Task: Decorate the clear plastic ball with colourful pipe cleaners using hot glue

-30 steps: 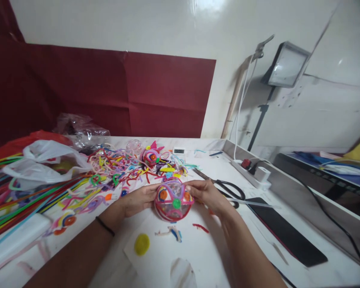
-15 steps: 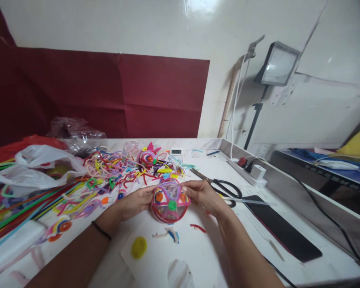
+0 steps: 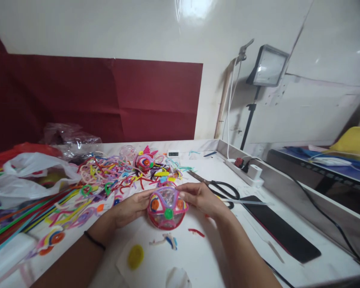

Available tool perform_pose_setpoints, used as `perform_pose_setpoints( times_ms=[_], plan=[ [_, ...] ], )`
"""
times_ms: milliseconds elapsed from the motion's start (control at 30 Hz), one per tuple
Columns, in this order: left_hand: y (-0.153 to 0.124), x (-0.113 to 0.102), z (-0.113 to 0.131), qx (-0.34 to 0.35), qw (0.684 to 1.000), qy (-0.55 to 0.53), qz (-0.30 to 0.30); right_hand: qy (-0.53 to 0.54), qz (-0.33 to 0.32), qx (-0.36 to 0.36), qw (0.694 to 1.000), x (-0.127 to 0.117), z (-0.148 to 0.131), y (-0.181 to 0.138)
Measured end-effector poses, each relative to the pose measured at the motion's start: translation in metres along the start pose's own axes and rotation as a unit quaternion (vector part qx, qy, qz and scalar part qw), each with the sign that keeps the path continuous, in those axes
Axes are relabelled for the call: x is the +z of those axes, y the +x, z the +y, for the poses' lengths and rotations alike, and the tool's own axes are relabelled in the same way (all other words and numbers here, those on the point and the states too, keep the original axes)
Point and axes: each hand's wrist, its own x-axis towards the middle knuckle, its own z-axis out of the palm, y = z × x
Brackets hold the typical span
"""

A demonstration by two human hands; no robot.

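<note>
Both my hands hold a clear plastic ball [image 3: 166, 208] wrapped in pink pipe cleaners, with orange and green discs on it, just above the white table [image 3: 216, 256]. My left hand [image 3: 131, 207] grips its left side, fingers curled round it. My right hand [image 3: 198, 197] pinches its upper right edge. Behind it lies a heap of loose coloured pipe cleaners [image 3: 108, 176] and a second decorated ball [image 3: 144, 161].
Black-handled scissors [image 3: 219, 186] and a dark phone [image 3: 283, 228] lie to the right. A power strip [image 3: 245, 167] sits by the raised right edge. A yellow pompom [image 3: 135, 256] and scraps lie in front. Plastic bags [image 3: 27, 176] and long pipe cleaners fill the left.
My hands and the ball have shifted slightly left and lower in view as the camera turned; the grip on the ball is the same.
</note>
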Motion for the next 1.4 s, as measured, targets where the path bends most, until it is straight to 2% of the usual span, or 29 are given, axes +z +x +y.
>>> perform_pose_setpoints(
  times_ms=[400, 833, 967, 1033, 1067, 1100, 1133, 1200, 1300, 1400],
  plan=[
    [-0.001, -0.004, 0.0, 0.005, 1.0, -0.005, -0.005, -0.067, -0.007, -0.021, 0.997, -0.004, -0.002, -0.003],
    [-0.006, 0.0, 0.009, -0.006, 1.0, -0.003, 0.013, -0.171, -0.051, -0.082, 0.981, -0.003, -0.004, -0.006],
    [-0.001, 0.003, 0.01, 0.038, 0.997, 0.046, 0.05, -0.18, -0.055, -0.09, 0.978, -0.003, -0.003, -0.006],
    [0.0, 0.01, 0.01, 0.081, 0.982, 0.139, 0.1, -0.177, -0.057, -0.093, 0.978, -0.002, -0.003, -0.006],
    [0.0, 0.014, 0.009, 0.106, 0.964, 0.206, 0.127, -0.175, -0.059, -0.095, 0.978, -0.002, -0.003, -0.006],
    [0.0, 0.02, 0.008, 0.136, 0.934, 0.292, 0.154, -0.175, -0.062, -0.096, 0.978, -0.002, -0.004, -0.006],
    [-0.001, 0.026, 0.007, 0.167, 0.891, 0.382, 0.179, -0.175, -0.064, -0.097, 0.978, -0.001, -0.004, -0.006],
    [-0.003, 0.037, 0.003, 0.188, 0.869, 0.421, 0.179, -0.179, -0.064, -0.1, 0.977, -0.001, -0.005, -0.007],
    [-0.005, 0.05, -0.004, 0.216, 0.819, 0.506, 0.164, -0.182, -0.059, -0.102, 0.976, 0.0, -0.005, -0.008],
    [-0.004, 0.055, -0.009, 0.233, 0.8, 0.526, 0.169, -0.178, -0.06, -0.1, 0.977, 0.0, -0.004, -0.008]
  ],
)
